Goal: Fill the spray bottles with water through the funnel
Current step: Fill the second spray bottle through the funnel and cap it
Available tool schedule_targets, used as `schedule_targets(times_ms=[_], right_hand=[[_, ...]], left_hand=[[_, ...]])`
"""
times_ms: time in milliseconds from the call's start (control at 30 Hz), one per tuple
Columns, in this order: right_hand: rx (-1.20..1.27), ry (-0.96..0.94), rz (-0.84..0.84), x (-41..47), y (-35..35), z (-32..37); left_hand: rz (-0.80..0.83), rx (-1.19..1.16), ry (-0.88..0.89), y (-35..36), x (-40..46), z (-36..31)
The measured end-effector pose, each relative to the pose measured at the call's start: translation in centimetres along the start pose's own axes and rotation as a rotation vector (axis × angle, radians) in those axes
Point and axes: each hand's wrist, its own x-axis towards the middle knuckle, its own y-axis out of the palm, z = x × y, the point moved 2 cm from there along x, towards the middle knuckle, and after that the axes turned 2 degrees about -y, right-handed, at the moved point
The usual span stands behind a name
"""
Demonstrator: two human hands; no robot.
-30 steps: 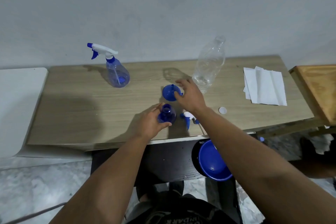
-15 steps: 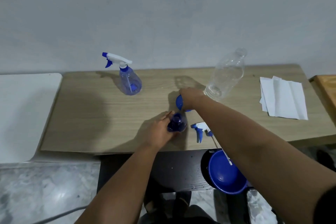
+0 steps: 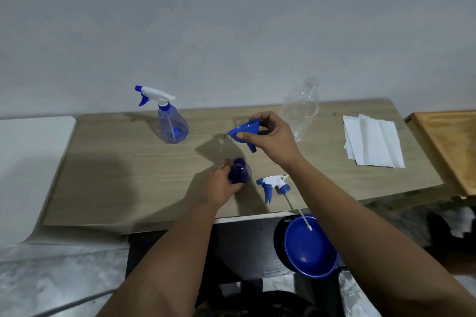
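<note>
My left hand (image 3: 222, 186) grips an uncapped blue spray bottle (image 3: 240, 171) standing near the table's front edge. My right hand (image 3: 274, 136) holds a blue funnel (image 3: 244, 134) tilted in the air, above and slightly right of that bottle's mouth. The bottle's removed spray head (image 3: 274, 184) lies on the table to its right, its tube hanging over the edge. A second spray bottle (image 3: 171, 121) with its white-and-blue trigger stands capped at the back left. A clear plastic bottle (image 3: 301, 108), open at the top, stands at the back behind my right hand.
White paper towels (image 3: 372, 140) lie at the right of the wooden table (image 3: 116, 162). A blue basin (image 3: 309, 247) sits below the front edge. A white surface (image 3: 28, 167) adjoins the left; a wooden board (image 3: 450, 147) lies at the right.
My right hand has lifted the funnel off the table and tilted it in the air. My left hand has kept its hold on the open bottle.
</note>
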Motion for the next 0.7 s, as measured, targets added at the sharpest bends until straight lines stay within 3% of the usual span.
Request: schedule_targets(times_ms=[167, 367, 700], right_hand=[[0.099, -0.092, -0.005, -2.4, 0.8, -2.6], [0.100, -0.169, -0.028, -3.3, 1.8, -5.2], [-0.164, -0.229, 0.015, -4.8, 0.6, -6.0]], left_hand=[[0.011, 0.054, -0.052, -0.4, 0.3, -0.6], [0.009, -0.156, -0.129, 0.9, 1.3, 0.4], [-0.013, -0.016, -0.106, -0.5, 0.2, -1.9]])
